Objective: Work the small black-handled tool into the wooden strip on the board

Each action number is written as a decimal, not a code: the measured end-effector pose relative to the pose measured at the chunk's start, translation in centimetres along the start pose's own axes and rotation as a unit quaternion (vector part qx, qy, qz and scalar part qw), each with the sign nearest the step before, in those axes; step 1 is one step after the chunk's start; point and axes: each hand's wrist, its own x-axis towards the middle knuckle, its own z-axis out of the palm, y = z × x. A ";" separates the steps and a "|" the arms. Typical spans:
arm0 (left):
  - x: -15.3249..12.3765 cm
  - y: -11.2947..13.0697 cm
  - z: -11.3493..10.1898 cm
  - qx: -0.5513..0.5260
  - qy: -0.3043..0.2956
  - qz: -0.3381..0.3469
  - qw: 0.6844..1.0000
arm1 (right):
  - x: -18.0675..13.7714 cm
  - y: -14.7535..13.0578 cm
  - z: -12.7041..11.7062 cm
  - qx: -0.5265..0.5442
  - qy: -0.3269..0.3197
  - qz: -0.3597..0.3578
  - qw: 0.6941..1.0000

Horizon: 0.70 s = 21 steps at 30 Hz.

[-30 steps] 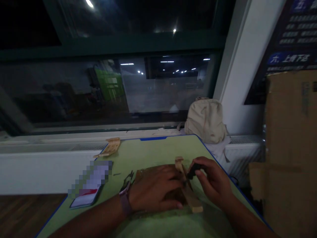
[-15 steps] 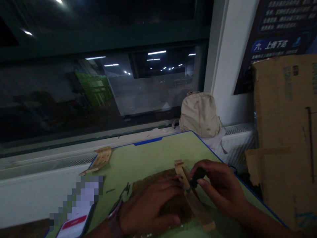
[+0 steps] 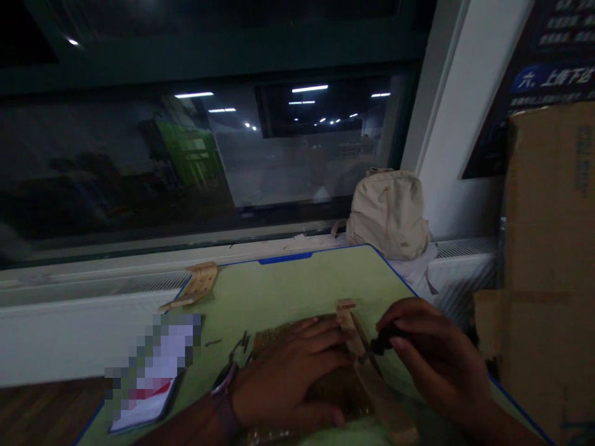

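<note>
My right hand [image 3: 434, 356] grips the black handle of a screwdriver [image 3: 385, 341] between thumb and fingers. Its shaft slants down left to the edge of a long, narrow wooden piece [image 3: 381, 390], where the tip seems to touch; dim light hides the exact contact. Palm down with fingers stretched out, my left hand [image 3: 292, 371] lies over a brown, shiny, plastic-looking wrapped slab [image 3: 337, 393]. Its fingertips reach the wooden piece's left side. That piece stands on edge along the slab's right side, with a small block at its far end.
Several dark screws or small metal rods [image 3: 239, 347] lie left of the slab. A phone [image 3: 153, 396], partly blurred out, rests on the green table [image 3: 297, 282]. A curved wooden part with holes [image 3: 199, 285] sits at the far left corner. Behind are a beige backpack [image 3: 388, 214] and cardboard [image 3: 548, 260].
The view has shifted, so everything sits further right. In my right hand the screwdriver handle has turned and tilted lower, with the fingers regripped around it. My left hand stays spread on the slab.
</note>
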 end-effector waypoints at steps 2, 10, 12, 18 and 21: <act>0.0 -0.2 0.1 -0.002 0.002 0.002 1.000 | -0.1 0.3 -0.1 -0.015 0.015 0.010 1.000; -0.2 -0.6 0.6 0.011 -0.006 -0.004 1.000 | 0.7 -0.4 -1.2 0.035 -0.040 0.033 0.998; -0.3 -0.7 0.6 0.013 -0.008 -0.003 1.000 | 0.8 -0.8 -1.3 0.039 -0.054 0.044 0.997; -0.2 -0.9 0.8 0.027 0.000 -0.002 1.000 | 0.9 -0.9 -0.6 0.053 -0.051 0.030 0.997; -0.1 -0.7 0.8 0.028 0.010 0.010 1.000 | 0.8 -0.6 -0.4 0.027 -0.013 0.019 0.999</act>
